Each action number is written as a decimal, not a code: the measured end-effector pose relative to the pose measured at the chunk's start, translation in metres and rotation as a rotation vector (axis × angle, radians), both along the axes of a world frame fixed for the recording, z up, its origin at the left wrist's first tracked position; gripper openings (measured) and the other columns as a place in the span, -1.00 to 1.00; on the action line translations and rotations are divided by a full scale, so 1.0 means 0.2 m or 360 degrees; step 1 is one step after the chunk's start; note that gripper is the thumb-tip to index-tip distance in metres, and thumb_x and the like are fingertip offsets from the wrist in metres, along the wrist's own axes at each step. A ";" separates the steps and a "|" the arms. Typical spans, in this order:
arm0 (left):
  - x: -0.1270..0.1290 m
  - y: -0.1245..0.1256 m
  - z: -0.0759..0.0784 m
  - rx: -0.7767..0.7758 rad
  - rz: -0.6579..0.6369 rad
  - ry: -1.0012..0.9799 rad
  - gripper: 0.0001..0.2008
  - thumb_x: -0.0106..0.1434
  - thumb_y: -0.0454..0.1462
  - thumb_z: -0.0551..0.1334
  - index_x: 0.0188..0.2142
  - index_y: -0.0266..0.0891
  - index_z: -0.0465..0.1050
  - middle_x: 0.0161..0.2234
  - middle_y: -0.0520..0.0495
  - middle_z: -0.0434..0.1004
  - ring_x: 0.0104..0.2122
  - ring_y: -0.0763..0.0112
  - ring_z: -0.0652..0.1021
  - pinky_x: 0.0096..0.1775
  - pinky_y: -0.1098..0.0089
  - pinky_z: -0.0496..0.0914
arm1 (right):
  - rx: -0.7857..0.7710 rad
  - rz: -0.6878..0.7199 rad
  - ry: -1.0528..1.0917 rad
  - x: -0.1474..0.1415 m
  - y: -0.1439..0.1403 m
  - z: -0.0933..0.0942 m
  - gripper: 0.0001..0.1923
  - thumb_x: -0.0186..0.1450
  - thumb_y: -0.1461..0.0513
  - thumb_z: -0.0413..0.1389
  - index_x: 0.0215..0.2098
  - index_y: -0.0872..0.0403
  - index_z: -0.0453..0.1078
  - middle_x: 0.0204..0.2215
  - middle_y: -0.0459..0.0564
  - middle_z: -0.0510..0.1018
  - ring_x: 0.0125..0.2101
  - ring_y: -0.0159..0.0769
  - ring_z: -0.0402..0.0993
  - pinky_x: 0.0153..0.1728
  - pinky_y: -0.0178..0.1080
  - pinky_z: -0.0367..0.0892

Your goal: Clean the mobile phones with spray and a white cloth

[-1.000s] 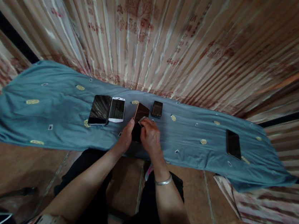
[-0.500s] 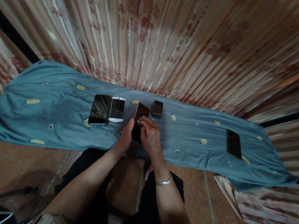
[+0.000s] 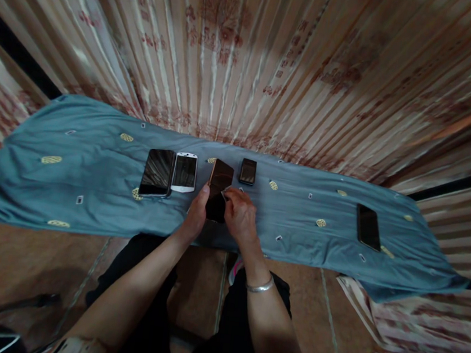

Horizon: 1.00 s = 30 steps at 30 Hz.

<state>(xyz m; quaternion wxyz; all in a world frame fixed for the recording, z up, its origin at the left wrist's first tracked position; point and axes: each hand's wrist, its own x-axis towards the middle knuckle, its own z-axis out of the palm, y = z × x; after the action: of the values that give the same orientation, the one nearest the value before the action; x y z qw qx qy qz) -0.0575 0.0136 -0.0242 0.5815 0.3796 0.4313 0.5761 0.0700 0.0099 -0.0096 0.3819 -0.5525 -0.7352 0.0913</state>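
Left hand [image 3: 195, 217] and right hand [image 3: 240, 218] grip dark phone [image 3: 219, 189]

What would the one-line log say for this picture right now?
left hand: holds dark phone | right hand: small cloth on its screen | blue cloth: four other phones

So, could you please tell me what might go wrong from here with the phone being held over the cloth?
1. The dark phone is tilted up off the blue cloth, gripped at its edges by the left hand and right hand; it could slip.
2. The white phone and small black phone lie close by, so a slip might knock them.
3. The cloth hangs over the near edge; snagging it could drag the phones.
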 end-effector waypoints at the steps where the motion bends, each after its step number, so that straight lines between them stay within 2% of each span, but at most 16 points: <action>1: 0.00 0.00 -0.01 0.0025 0.0011 0.0005 -0.44 0.39 0.11 0.12 0.09 -0.25 0.54 0.17 -0.14 0.57 0.34 0.12 0.35 0.37 0.12 0.17 | 0.0008 0.0022 -0.0003 0.00 0.00 0.00 -0.62 0.25 0.46 -0.06 -0.19 0.07 0.55 -0.13 0.10 0.67 -0.08 -0.13 0.58 0.07 -0.08 0.45; 4: 0.01 0.01 -0.03 0.0051 0.0032 -0.0013 -0.47 0.39 0.08 0.13 0.06 -0.26 0.56 0.15 -0.14 0.58 0.34 0.13 0.35 0.38 0.13 0.16 | 0.0032 0.0083 -0.0008 -0.01 0.00 0.00 -0.62 0.26 0.45 -0.06 -0.16 0.10 0.55 -0.10 0.14 0.67 -0.05 -0.11 0.58 0.10 -0.07 0.44; 8: 0.02 0.01 -0.06 -0.0056 0.0072 -0.0082 -0.51 0.38 0.04 0.16 0.06 -0.25 0.57 0.14 -0.13 0.59 0.36 0.14 0.33 0.37 0.13 0.18 | 0.0060 0.0130 -0.0006 -0.02 0.00 0.00 -0.62 0.28 0.43 -0.05 -0.12 0.10 0.55 -0.06 0.15 0.66 -0.01 -0.11 0.56 0.14 -0.05 0.42; 14: 0.02 0.01 -0.07 -0.0111 0.0094 -0.0088 -0.54 0.38 0.00 0.19 0.06 -0.27 0.56 0.15 -0.13 0.58 0.34 0.14 0.35 0.38 0.13 0.17 | 0.0123 0.0179 0.0026 -0.02 0.00 -0.01 -0.62 0.31 0.41 -0.06 -0.09 0.09 0.55 -0.04 0.14 0.65 0.03 -0.14 0.55 0.18 -0.05 0.39; 19: 0.02 0.01 -0.06 -0.0072 0.0074 -0.0068 -0.51 0.38 0.03 0.17 0.06 -0.26 0.57 0.14 -0.12 0.59 0.36 0.13 0.32 0.38 0.12 0.16 | 0.0054 0.0154 0.0082 -0.01 0.01 -0.01 -0.61 0.28 0.43 -0.06 -0.10 0.09 0.55 -0.06 0.14 0.65 0.03 -0.14 0.54 0.17 -0.06 0.39; 24: 0.02 0.00 -0.02 0.0014 0.0016 0.0000 -0.44 0.38 0.10 0.12 0.08 -0.27 0.55 0.14 -0.15 0.59 0.33 0.09 0.36 0.37 0.10 0.18 | -0.0035 0.0029 0.0053 -0.01 0.01 0.01 -0.60 0.26 0.45 -0.07 -0.15 0.06 0.55 -0.08 0.10 0.66 -0.01 -0.14 0.56 0.15 -0.05 0.41; 30: 0.01 0.00 0.01 0.0067 -0.0023 0.0073 -0.40 0.36 0.15 0.11 0.07 -0.27 0.54 0.19 -0.18 0.55 0.32 0.10 0.37 0.37 0.15 0.15 | -0.0080 -0.0046 0.0029 0.00 0.01 0.00 -0.60 0.25 0.46 -0.06 -0.16 0.05 0.55 -0.09 0.09 0.67 -0.03 -0.14 0.58 0.14 -0.07 0.42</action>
<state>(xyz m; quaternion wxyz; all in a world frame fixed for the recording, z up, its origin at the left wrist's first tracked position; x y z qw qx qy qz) -0.0550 0.0135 -0.0231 0.5674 0.4079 0.4297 0.5719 0.0707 0.0116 -0.0087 0.3759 -0.5717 -0.7210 0.1091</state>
